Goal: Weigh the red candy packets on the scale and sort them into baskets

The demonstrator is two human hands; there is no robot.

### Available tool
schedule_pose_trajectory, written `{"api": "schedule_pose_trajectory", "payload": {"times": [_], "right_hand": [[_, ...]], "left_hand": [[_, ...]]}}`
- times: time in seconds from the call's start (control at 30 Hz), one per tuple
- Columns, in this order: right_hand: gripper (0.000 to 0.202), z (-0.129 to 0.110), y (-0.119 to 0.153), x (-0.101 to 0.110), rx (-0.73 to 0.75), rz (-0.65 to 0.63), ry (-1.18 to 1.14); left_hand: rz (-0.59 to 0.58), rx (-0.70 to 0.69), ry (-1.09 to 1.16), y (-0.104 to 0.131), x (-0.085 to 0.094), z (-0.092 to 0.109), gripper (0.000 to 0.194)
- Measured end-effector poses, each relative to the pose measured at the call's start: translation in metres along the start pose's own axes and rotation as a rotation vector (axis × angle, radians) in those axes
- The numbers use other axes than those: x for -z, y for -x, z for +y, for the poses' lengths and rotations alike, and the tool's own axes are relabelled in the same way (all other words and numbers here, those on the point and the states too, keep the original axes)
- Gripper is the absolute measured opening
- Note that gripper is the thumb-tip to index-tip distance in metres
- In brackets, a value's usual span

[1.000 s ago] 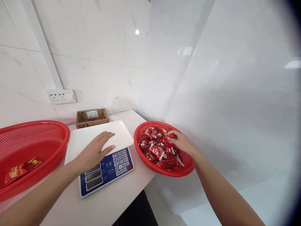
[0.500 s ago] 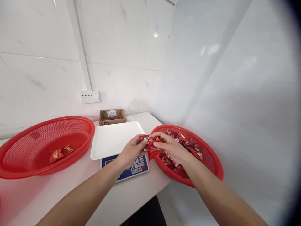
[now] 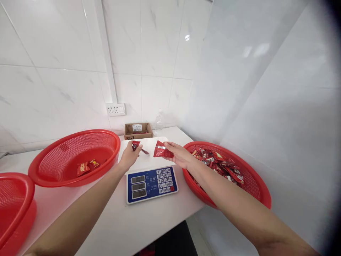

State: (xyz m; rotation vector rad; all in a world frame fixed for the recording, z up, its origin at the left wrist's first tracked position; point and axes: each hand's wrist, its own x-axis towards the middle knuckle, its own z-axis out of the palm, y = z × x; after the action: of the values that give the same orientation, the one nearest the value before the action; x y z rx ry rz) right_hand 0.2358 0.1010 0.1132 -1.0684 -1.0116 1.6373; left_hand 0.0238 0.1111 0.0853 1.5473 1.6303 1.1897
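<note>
Over the white tray (image 3: 157, 163) of a weighing scale, my left hand (image 3: 129, 156) pinches a small red packet (image 3: 135, 144). A narrow dark red packet (image 3: 145, 152) shows just beside those fingers; I cannot tell if it is held or rests on the tray. My right hand (image 3: 178, 153) grips another red packet (image 3: 161, 150) with a silvery strip, to the right above the same tray. Below the hands is the blue scale panel (image 3: 152, 185) with keys and three displays. Right of it, a red basket (image 3: 257, 185) holds many red packets (image 3: 213, 160).
At left stands a second red basket (image 3: 50, 158) with a few packets (image 3: 83, 168) inside. Part of another red basket (image 3: 25, 199) shows at the left edge. Behind the scale are a cardboard box (image 3: 138, 136) and a clear plastic bottle (image 3: 159, 121). A socket (image 3: 115, 109) is on the wall.
My hands, earlier together over the scale's right side with red packets between them, have moved apart over the tray, each with a packet. The view has shifted left, showing the whole panel.
</note>
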Motion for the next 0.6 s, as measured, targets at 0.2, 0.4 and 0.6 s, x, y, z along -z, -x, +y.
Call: {"api": "schedule_pose_trajectory", "payload": {"times": [0.2,0.4,0.6], "right_hand": [[0.014,0.006,-0.024,-0.009,0.041,0.056,-0.031],[0.02,0.01,-0.039,-0.017,0.084,0.151,0.101],[0.079,0.004,-0.019,0.012,0.215,0.184,0.845]], "left_hand": [[0.04,-0.018,-0.128,-0.006,0.018,-0.02,0.023],[-0.17,-0.127,-0.38,0.005,0.014,-0.02,0.029],[-0.096,-0.327,-0.627,0.012,0.011,-0.03,0.05]]}}
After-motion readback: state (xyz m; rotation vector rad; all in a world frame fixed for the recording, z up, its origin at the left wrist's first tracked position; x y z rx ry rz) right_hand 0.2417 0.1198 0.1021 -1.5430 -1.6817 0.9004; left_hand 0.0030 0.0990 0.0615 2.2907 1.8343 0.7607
